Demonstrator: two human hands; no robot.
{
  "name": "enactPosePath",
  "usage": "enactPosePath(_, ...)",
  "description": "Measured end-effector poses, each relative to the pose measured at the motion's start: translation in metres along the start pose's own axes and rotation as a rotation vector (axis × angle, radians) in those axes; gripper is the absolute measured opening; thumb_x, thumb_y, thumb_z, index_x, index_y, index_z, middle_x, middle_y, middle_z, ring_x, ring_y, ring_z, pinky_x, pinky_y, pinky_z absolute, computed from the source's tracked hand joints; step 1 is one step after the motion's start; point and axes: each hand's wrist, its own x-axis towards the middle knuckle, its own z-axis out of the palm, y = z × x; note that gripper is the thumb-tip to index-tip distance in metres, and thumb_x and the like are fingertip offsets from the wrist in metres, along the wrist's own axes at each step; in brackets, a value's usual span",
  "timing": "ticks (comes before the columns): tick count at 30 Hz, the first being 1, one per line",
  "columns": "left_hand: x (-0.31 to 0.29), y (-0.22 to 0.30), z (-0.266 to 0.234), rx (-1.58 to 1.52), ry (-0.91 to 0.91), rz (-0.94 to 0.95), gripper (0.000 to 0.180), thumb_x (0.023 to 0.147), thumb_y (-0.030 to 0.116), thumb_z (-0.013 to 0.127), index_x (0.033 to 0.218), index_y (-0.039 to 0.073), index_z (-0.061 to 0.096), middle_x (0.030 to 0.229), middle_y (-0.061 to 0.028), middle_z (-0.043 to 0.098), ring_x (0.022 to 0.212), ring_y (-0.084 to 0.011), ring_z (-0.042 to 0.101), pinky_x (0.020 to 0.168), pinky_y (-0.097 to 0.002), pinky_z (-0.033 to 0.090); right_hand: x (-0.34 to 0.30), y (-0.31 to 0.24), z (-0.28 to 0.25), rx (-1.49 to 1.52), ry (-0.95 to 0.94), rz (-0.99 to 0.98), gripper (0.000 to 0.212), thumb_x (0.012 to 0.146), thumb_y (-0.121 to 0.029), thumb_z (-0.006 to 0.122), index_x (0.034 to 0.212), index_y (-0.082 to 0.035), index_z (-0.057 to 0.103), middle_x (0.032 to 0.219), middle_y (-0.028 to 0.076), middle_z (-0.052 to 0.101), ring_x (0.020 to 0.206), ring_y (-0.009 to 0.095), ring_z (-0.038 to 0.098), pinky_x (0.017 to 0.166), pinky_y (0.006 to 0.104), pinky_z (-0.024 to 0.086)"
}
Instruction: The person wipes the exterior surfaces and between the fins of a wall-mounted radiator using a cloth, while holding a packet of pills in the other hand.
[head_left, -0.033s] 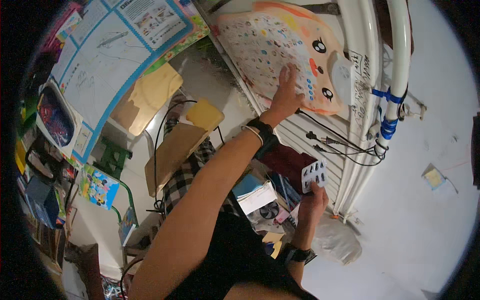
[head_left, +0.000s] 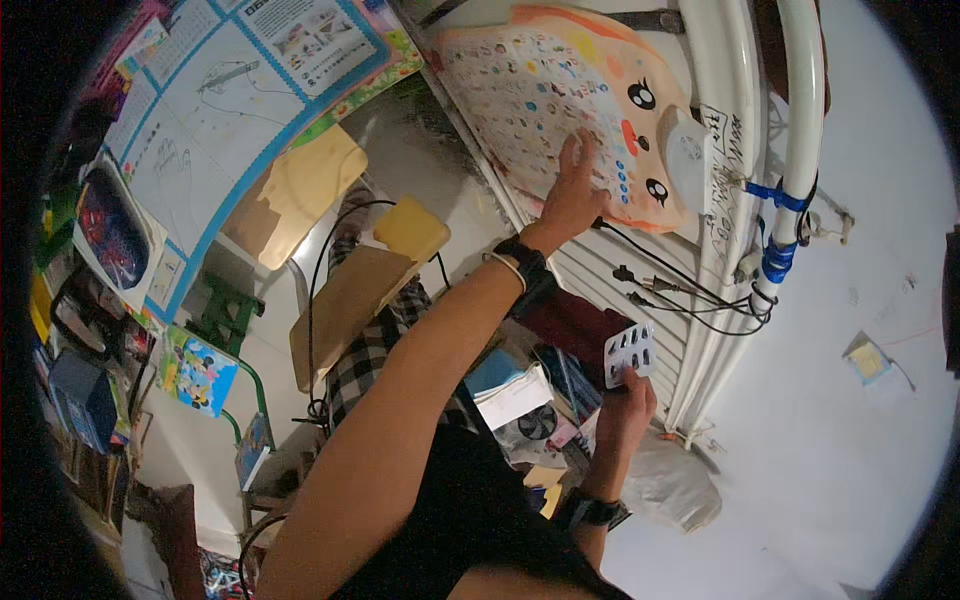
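Note:
My left hand (head_left: 577, 192) reaches out over a peach animal-face learning board (head_left: 535, 95), which is covered in small coloured pictures. Its fingers are stretched, nothing is in them, and they seem to rest on the board's surface. Lower down, my right hand (head_left: 625, 405) is closed on the lower edge of a silver blister pack (head_left: 628, 353) with dark capsules in it. Thumb and fingers pinch the pack, which stands up from the hand. A dark red flap or cover (head_left: 570, 325) lies just left of the pack.
White slats (head_left: 640, 325) and white pipes (head_left: 797, 130) run along the right, with black cables and plugs (head_left: 655, 284) hanging there. Below lie boxes and papers (head_left: 512, 397) and a clear plastic bag (head_left: 670, 485). A wooden chair (head_left: 350, 310) and a blue-edged desk mat (head_left: 200, 130) are left.

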Motion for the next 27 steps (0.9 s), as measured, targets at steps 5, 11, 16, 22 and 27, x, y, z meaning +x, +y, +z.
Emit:
enactPosePath(5,0.004,-0.013,-0.017,-0.099,-0.005,0.0,0.075,0.077,0.005,0.054,0.138,0.009,0.011,0.135,-0.0228,0.021,0.122,-0.0391,0.027,0.092,-0.0413,0.037,0.0,-0.012,0.008,0.216,-0.084,0.097,0.012,0.079,-0.008,0.055,0.084,0.003,0.056,0.081,0.005,0.056,0.073,0.013,0.051,0.064,0.0267,0.04)
enactPosePath(11,0.033,-0.004,-0.029,-0.019,0.353,0.025,0.066,0.078,0.005,0.05,0.136,0.009,0.019,0.125,-0.0186,0.034,0.105,-0.0378,0.046,0.086,-0.0381,0.041,0.002,-0.007,0.005,0.181,-0.102,0.084,0.012,0.08,-0.006,0.053,0.087,0.004,0.054,0.09,0.007,0.057,0.081,0.018,0.055,0.068,0.0315,0.043)
enactPosePath(16,0.044,0.018,-0.032,0.0,0.301,-0.111,0.067,0.076,0.006,0.054,0.134,0.003,0.021,0.113,-0.0224,0.041,0.105,-0.0363,0.042,0.087,-0.0404,0.039,0.001,-0.008,0.006,0.186,-0.131,0.1,0.012,0.079,-0.008,0.054,0.086,0.003,0.055,0.085,0.007,0.057,0.079,0.018,0.056,0.067,0.0313,0.044)
enactPosePath(22,0.043,0.011,-0.039,0.179,0.418,0.139,0.064,0.076,0.0,0.05,0.134,0.006,0.024,0.118,-0.0197,0.035,0.097,-0.0346,0.05,0.081,-0.0358,0.044,0.004,-0.013,0.012,0.147,-0.124,0.103,0.019,0.078,-0.005,0.053,0.093,0.006,0.053,0.091,0.01,0.057,0.081,0.021,0.057,0.071,0.0338,0.048)
enactPosePath(27,0.049,0.039,-0.048,0.039,0.556,0.228,0.067,0.071,-0.006,0.051,0.133,0.005,0.028,0.116,-0.0211,0.037,0.096,-0.0322,0.05,0.081,-0.037,0.044,0.001,-0.02,0.02,0.197,-0.167,0.067,0.018,0.079,-0.005,0.054,0.093,0.006,0.053,0.093,0.012,0.057,0.084,0.021,0.057,0.071,0.0336,0.049)
